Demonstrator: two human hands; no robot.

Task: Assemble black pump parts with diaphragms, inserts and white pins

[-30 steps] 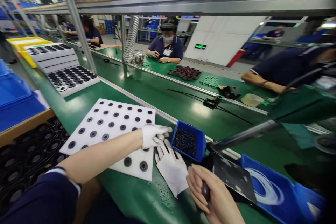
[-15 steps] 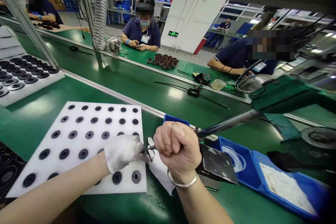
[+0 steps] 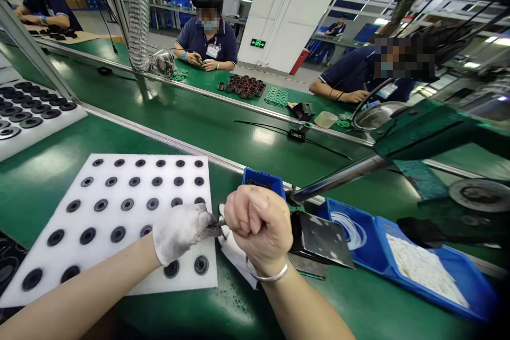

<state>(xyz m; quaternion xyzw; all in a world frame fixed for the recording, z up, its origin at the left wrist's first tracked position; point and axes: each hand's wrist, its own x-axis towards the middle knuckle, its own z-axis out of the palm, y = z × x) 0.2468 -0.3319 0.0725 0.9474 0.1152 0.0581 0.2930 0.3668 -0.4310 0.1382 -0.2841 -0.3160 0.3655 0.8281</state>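
My left hand (image 3: 181,231), in a white glove, is closed around a small dark metallic part (image 3: 213,228) over the right side of a white foam board (image 3: 119,193). Several black ring-shaped pieces (image 3: 127,204) sit in rows on that board. My right hand (image 3: 258,220), bare with a silver bangle at the wrist, makes a fist just right of the part. A thin shaft (image 3: 222,222) runs from this fist to the part; the rest of it is hidden inside the fingers. Under the right hand lies a crumpled white cloth or glove (image 3: 235,260).
A small blue bin (image 3: 263,175) stands behind my right hand. Rightward are a dark metal block (image 3: 322,239), a blue bin with white rings (image 3: 348,229) and one with white pieces (image 3: 428,271). A green machine arm (image 3: 430,138) overhangs the right. Co-workers sit across the bench.
The whole view has shifted slightly, so most things appear a little further left. Both hands keep their grips, and the dark part appears turned slightly between them.
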